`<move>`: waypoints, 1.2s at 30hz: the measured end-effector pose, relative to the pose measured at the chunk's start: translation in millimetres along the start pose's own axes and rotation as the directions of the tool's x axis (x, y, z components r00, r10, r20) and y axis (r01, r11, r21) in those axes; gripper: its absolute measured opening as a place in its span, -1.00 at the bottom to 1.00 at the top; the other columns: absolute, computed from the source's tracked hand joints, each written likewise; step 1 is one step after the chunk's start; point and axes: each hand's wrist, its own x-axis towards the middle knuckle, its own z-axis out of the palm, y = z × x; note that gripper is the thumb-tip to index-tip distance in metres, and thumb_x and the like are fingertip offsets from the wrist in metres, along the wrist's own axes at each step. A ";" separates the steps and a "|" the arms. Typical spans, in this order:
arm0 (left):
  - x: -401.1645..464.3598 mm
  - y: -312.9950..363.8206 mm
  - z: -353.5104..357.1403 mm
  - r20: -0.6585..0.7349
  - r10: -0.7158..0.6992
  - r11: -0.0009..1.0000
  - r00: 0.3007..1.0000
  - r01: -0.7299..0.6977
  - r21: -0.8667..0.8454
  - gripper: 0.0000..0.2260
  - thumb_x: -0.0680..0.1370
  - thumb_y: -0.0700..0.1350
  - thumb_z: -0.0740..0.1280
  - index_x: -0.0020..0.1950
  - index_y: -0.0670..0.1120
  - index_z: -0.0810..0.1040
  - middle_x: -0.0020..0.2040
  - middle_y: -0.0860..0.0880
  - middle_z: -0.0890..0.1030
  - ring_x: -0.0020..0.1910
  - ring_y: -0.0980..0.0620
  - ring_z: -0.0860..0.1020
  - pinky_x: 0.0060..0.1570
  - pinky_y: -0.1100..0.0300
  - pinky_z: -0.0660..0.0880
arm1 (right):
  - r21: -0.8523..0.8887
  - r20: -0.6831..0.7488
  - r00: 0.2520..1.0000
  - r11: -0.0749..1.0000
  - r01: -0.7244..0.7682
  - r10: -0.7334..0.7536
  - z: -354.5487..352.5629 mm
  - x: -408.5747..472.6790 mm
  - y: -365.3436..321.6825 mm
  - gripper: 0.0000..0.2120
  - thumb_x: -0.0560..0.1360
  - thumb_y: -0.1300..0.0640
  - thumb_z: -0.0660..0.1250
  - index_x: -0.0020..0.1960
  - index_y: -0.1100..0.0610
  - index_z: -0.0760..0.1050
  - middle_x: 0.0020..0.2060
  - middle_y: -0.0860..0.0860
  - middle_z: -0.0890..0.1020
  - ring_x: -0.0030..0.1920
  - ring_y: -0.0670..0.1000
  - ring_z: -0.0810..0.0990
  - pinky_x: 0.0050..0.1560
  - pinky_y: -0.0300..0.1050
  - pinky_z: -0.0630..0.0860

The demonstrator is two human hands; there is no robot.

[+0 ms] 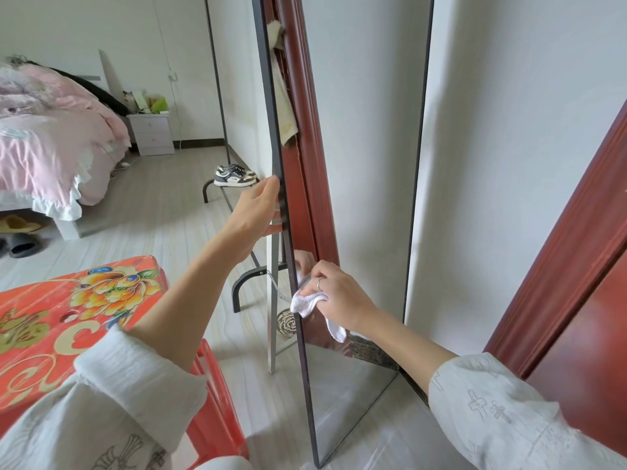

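1. The job here is wiping a tall standing mirror (356, 164) with a small white cloth (308, 301).
2. The mirror stands on the floor (163, 215) and leans near a white wall, next to a red-brown door frame (559, 266).
3. The cloth is on the glass, low down and right by the mirror's left edge.
4. The glass looks smooth and clear higher up. I cannot see any marks that show which parts are wiped already.
5. My guess is that the job is partly done. The strip by the left edge is being wiped now, and the bottom part of the glass may be left to do.
6. The left hand (258, 212) is reaching up and forward, with the arm almost straight. Its fingers are curled round the dark frame (271, 113) on the mirror's left side and hold it tight. This likely keeps the mirror steady.
7. The right hand (339, 293) is lower and comes in from the right. Its fingers are bunched together and pinch the cloth, pressing it on the glass. One end of the cloth hangs down loose.
8. A red plastic stool (68, 317) with flowers on it is close by on the left. A bed (51, 147) with pink covers and a pair of sneakers (234, 174) are farther back.
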 end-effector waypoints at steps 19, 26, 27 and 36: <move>-23.2 -50.4 29.8 -0.078 0.016 0.981 0.997 0.000 0.195 -0.77 0.63 -0.02 0.01 -0.19 -0.05 0.20 -0.34 0.02 0.19 -0.38 0.07 0.22 -0.02 -0.24 0.48 | -0.052 -0.521 0.853 0.996 -0.078 0.040 -66.9 63.0 5.4 -0.71 0.30 0.43 0.23 -0.11 0.18 0.61 -0.09 0.12 0.53 -0.03 0.12 0.47 -0.13 -0.23 0.32; -19.1 -58.6 28.4 -0.117 0.053 0.970 0.992 -0.024 0.242 -0.75 0.63 -0.02 0.00 -0.25 0.01 0.16 -0.34 0.03 0.18 -0.39 0.07 0.19 -0.03 -0.21 0.48 | -0.011 -0.302 0.953 1.000 -0.029 0.024 17.9 -7.6 19.3 -0.80 0.43 0.19 0.22 -0.23 0.13 0.62 -0.10 -0.04 0.56 -0.01 -0.04 0.41 0.12 -0.09 0.42; -19.2 -59.6 29.3 -0.117 0.069 0.967 0.991 -0.038 0.251 -0.74 0.63 -0.03 0.00 -0.26 0.01 0.15 -0.35 0.03 0.17 -0.40 0.07 0.18 -0.09 -0.16 0.47 | -0.026 -0.247 0.969 0.999 -0.024 0.017 27.0 -18.3 22.6 -0.79 0.40 0.17 0.21 -0.26 0.13 0.62 -0.13 -0.05 0.56 -0.04 -0.04 0.41 0.13 -0.09 0.41; -23.9 -60.1 40.0 -0.139 0.190 0.932 0.972 -0.133 0.338 -0.73 0.64 -0.07 0.00 -0.27 0.01 0.14 -0.37 0.04 0.18 -0.45 0.12 0.18 -0.38 0.18 0.20 | -0.073 0.196 0.945 0.965 -0.251 0.261 6.4 -38.0 40.1 -0.64 0.39 0.39 0.12 0.02 0.11 0.57 0.03 0.03 0.45 0.14 0.06 0.41 0.09 -0.11 0.38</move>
